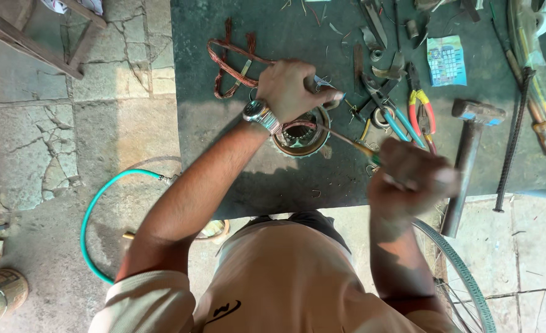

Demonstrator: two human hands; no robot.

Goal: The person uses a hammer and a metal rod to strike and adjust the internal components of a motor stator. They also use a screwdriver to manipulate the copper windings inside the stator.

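Copper wire coils (233, 65) lie in a loose reddish bundle on the dark worktop (254, 179), just beyond and to the left of the round motor stator (300, 137), a ring of toothed metal that serves as the landmark. The left hand (294, 89) rests on the far rim of the stator, fingers curled shut around something with a pale blue tip that is too hidden to name; a metal wristwatch (260, 114) sits on that wrist, just left of the stator. The right hand (411, 176), blurred, is closed in a fist near the worktop's front edge, right of the stator, gripping the handle of a thin rod-like tool (347, 142) whose shaft slants up and left until its tip meets the stator's rim. Further right of the stator lie blue-handled pliers (396, 123) and, beside them, red-and-yellow-handled pliers (422, 111). A hammer (467, 154) lies well to the right of the stator, its head away from the person and its handle reaching past the worktop's front edge. A small printed card (447, 60) lies beyond the pliers. Left of the stator and off the worktop, a green hose (100, 203) curves over the cracked stone floor (38, 142). A spoked wheel rim (464, 277) shows below the right arm.
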